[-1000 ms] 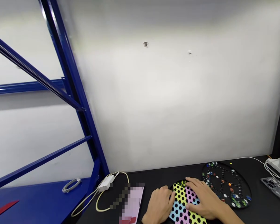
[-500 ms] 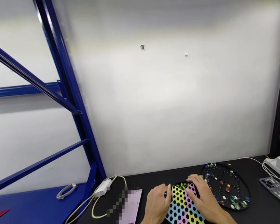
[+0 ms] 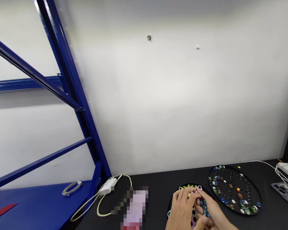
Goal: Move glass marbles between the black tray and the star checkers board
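Both left hand (image 3: 182,207) and right hand (image 3: 212,213) curl over the coloured board (image 3: 193,218) — hold unclear.

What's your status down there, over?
Left hand and right hand together over coloured hole board. Marble tray apart at right. Grip unclear.

Matt black table (image 3: 158,188), glossy painted blue metal rack (image 3: 69,80), shiny glass marbles (image 3: 240,195), smooth white plastic adapter (image 3: 107,187)

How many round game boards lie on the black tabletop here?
2. A multicoloured perforated round board lies under the left hand and right hand, mostly covered. A black round board studded with glass marbles lies to its right, apart from both hands.
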The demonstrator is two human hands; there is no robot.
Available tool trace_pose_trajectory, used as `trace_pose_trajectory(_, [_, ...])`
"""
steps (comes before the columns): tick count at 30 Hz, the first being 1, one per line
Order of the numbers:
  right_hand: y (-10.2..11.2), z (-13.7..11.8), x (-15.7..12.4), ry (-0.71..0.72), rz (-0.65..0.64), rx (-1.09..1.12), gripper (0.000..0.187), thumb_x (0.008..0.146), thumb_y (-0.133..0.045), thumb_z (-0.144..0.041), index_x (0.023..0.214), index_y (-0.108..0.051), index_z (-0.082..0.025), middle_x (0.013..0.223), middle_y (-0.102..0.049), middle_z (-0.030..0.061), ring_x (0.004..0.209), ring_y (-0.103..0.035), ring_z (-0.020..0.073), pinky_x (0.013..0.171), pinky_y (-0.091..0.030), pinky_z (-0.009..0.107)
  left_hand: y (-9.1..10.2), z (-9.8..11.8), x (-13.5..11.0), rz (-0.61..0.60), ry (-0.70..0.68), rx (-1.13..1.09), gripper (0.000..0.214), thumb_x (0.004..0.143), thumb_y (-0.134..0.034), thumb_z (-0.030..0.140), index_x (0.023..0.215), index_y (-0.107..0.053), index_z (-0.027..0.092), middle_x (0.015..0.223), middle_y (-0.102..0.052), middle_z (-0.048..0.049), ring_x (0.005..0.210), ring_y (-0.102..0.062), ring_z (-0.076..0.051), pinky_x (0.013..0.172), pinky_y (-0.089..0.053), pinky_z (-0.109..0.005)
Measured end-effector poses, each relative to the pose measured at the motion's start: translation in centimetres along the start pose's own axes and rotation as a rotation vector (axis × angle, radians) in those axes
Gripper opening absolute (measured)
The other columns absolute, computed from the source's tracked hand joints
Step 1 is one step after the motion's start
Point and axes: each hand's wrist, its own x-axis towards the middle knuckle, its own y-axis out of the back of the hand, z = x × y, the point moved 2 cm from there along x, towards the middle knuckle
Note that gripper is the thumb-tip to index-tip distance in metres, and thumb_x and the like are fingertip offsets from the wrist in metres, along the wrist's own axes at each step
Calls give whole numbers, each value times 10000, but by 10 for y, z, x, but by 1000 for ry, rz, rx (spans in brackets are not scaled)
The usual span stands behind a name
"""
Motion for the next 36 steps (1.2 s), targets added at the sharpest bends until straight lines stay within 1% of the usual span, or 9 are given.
trace_pose_trajectory(3, [31, -35, 0, 244, 183, -320, 591, 817, -494, -765, 575, -350, -246, 423, -306, -94, 348, -198, 64, 386, -185, 218, 16, -13, -3, -120, 134, -2, 526, 909, -566, 547, 1377, -524, 311, 1404, -561, -51, 1278, -490, -295, 1105, -372, -427])
trace_pose_trajectory(5, [58, -60, -1, 507, 365, -807, 544, 875, -502, -658, 562, -373, -232, 477, -407, -41, 452, -400, 116, 472, -292, 238, 24, -23, -5, -290, 238, 26, 587, 882, -599, 561, 1405, -510, 312, 1473, -511, -48, 1350, -429, -320, 1170, -285, -498])
trace_pose_trajectory(8, [97, -76, 3, 472, 563, -1443, 401, 972, -423, -430, 641, -514, -222, 664, -606, 27, 618, -587, 192, 563, -334, 274, 33, -34, -5, -444, 335, 45, 695, 841, -627, 606, 1458, -456, 337, 1556, -414, -30, 1389, -391, -341, 1192, -218, -548])
trace_pose_trajectory(11, [118, -72, 8, 368, 589, -1721, 329, 1000, -353, -321, 826, -612, -219, 898, -657, 63, 678, -640, 200, 576, -354, 285, 35, -33, -3, -454, 389, 93, 706, 815, -650, 603, 1448, -468, 347, 1529, -446, -27, 1338, -448, -353, 1141, -298, -542])
trace_pose_trajectory(19, [94, -68, 0, 498, 627, -1797, 413, 977, -380, -465, 1187, -637, -219, 1195, -621, 145, 1095, -568, 346, 837, -441, 441, 29, -25, 0, -308, 494, 413, 521, 920, -519, 553, 1295, -598, 198, 1284, -604, -140, 1059, -635, -334, 931, -435, -455])
trace_pose_trajectory(24, [48, -50, -17, 531, 179, -1587, 479, 936, -402, -603, 1252, -613, -311, 1326, -585, 80, 1197, -516, 307, 992, -392, 471, 28, -35, -1, -259, 527, 416, 258, 957, -499, 398, 879, -671, 223, 907, -663, -34, 806, -667, -229, 702, -432, -309])
trace_pose_trajectory(27, [32, -40, -22, 484, 67, -1598, 551, 880, -478, -645, 1308, -590, -316, 1423, -528, 77, 1285, -452, 329, 1045, -360, 488, 29, -38, -3, -174, 462, 342, 173, 917, -556, 361, 1001, -640, 236, 1032, -638, -24, 904, -646, -210, 756, -434, -293])
trace_pose_trajectory(32, [32, -40, -22, 438, 19, -1611, 609, 867, -502, -643, 1367, -562, -300, 1485, -487, 82, 1356, -392, 333, 1106, -317, 497, 23, -44, -5, -205, 425, 331, 384, 946, -487, 400, 1301, -552, 268, 1269, -573, -67, 1146, -556, -267, 938, -422, -379])
trace_pose_trajectory(36, [34, -42, -22, 435, 9, -1600, 608, 881, -482, -644, 1376, -562, -300, 1494, -484, 75, 1369, -380, 339, 1111, -321, 506, 18, -51, -3, -255, 458, 400, 358, 988, -398, 385, 1283, -550, 249, 1228, -590, -73, 1111, -587, -267, 907, -445, -376])
